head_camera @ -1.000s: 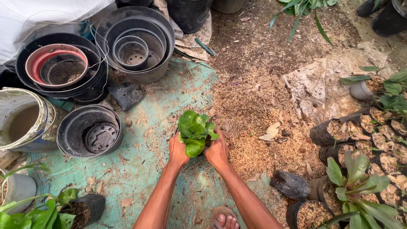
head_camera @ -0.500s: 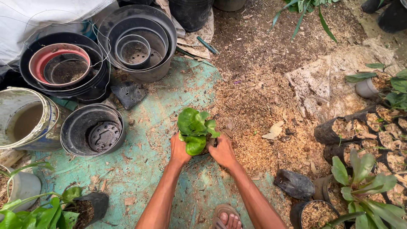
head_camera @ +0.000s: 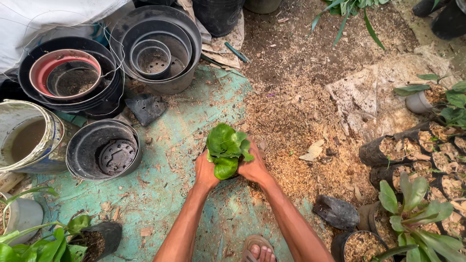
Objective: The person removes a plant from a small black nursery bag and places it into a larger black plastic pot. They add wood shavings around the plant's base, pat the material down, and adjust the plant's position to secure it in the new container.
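Carefully now: left hand (head_camera: 206, 171) and right hand (head_camera: 254, 168) cupped around base of leafy green seedling (head_camera: 227, 149), low over teal floor (head_camera: 184, 126) beside sawdust pile (head_camera: 296, 121). Best kept upright, pressure even, leaves unpinched.

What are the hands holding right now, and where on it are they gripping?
Both the left hand and the right hand clasp a small leafy green plant from either side at its base, below the leaves. What lies under the leaves is hidden.
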`<state>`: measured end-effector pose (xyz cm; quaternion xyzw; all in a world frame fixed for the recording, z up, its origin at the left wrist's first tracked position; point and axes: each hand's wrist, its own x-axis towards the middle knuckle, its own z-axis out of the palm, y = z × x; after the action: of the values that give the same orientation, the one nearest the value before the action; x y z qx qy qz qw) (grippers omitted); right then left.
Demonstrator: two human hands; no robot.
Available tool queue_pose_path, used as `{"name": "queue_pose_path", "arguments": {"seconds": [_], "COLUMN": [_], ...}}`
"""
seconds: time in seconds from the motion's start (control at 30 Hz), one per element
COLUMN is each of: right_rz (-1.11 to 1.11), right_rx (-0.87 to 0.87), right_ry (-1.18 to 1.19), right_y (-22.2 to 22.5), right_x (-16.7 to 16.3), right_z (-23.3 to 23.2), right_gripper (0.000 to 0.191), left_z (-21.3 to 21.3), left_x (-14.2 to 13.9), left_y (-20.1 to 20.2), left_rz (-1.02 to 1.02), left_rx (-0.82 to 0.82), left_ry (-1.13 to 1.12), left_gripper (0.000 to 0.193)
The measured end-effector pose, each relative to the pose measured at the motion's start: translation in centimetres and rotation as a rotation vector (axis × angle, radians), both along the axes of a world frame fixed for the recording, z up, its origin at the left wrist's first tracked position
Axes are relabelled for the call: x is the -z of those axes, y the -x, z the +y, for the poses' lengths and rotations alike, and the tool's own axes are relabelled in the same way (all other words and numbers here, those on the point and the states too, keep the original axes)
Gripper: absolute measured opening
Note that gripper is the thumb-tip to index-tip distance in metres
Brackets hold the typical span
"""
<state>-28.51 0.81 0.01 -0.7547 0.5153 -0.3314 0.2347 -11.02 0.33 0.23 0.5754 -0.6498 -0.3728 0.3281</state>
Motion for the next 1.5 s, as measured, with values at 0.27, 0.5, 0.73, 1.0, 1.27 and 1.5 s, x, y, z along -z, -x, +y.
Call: {"name": "queue_pose_path", "arguments": {"seconds": [0.27, 0.5, 0.73, 1.0, 1.27, 1.5], "right_rz": [0.057, 0.294, 0.274, 0.172, 0.246, 0.173], "right_rx": [0.001, -0.012, -0.031, -0.104, -0.025, 0.039], "right_ry": [0.016, 0.154, 0.190, -0.051, 0.224, 0.127], "right_y": [-1.9, -1.4, -1.2, -1.2, -1.6, -2.4], "right_x": [0.3, 2.8, 2.5, 1.5, 3.2, 1.1], "right_z": [0.5, -0.4, -0.1, -1.0, -3.8, -5.2], "right_gripper": [0.080, 0.077, 0.057, 0.039, 0.067, 0.075], "left_z": [1.2, 0.4, 1.1, 0.5, -1.6, -2.6], "left_x": [-0.4, -1.5, -4.8, -3.1, -0.3, -1.5], "left_y": [0.2, -0.7, -3.0, -3.7, -3.1, -2.5], "left_rz": [0.191, 0.164, 0.156, -0.517, -0.355, -0.364], "left_rx": [-0.009, 0.113, 0.154, 0.352, 0.243, 0.201], "left_ry": [0.210, 0.095, -0.054, 0.032, 0.103, 0.003], "left_gripper": [0.073, 0.075, 0.089, 0.094, 0.087, 0.077]}}
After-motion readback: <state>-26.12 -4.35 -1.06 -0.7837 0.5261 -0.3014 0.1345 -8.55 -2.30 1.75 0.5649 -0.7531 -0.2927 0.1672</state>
